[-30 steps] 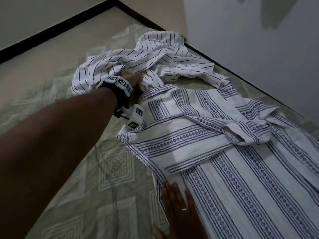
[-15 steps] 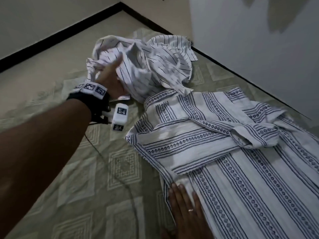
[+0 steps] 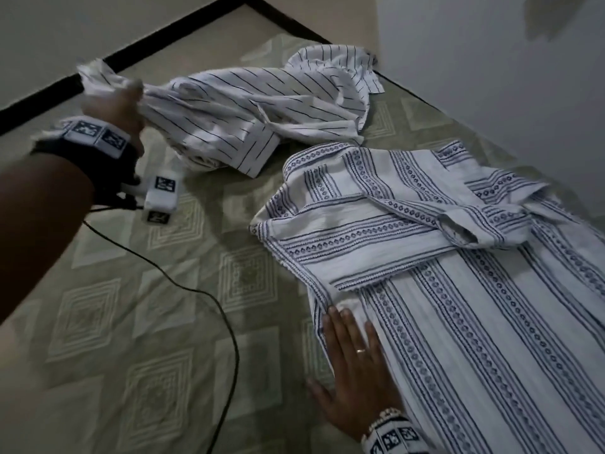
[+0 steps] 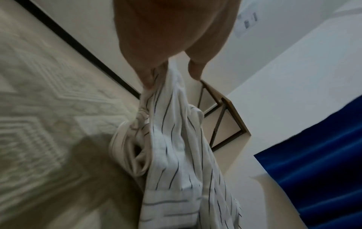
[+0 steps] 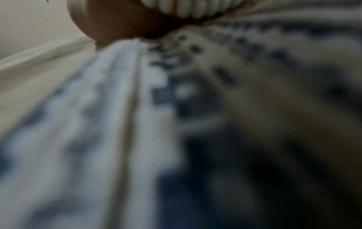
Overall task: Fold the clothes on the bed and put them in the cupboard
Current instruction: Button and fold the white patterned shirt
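— Since the earlier frames, what has moved?

— Mostly the pinstriped shirt: a second ago it lay heaped at the head of the bed, and now the left hand has dragged it out leftward into a long rope. The patterned shirt and the right hand have stayed put.

— Start near. What is the right hand doing?

— It lies flat, fingers straight and spread, pressing the near left edge of the patterned shirt onto the mattress. That shirt is partly folded, a sleeve laid across its chest.

— And the left?

— Raised at the far left, fingers curled round a bunched end of the pinstriped shirt; the wrist view shows cloth pinched between thumb and fingers and hanging below them.

— Which way does the cloth run from that grip?

— Rightward and away, its long axis crossing the bed toward the wall. The far end rests on the mattress just beyond the patterned shirt's collar, close to it; whether they touch I cannot tell. The left hand is plainly nearer; I judge the next pull turns on clearing that collar.

— Anything hidden?

— The cupboard is not in view, the patterned shirt's hem is cut off, the right wrist view is a blur, and a black cable trails across the mattress
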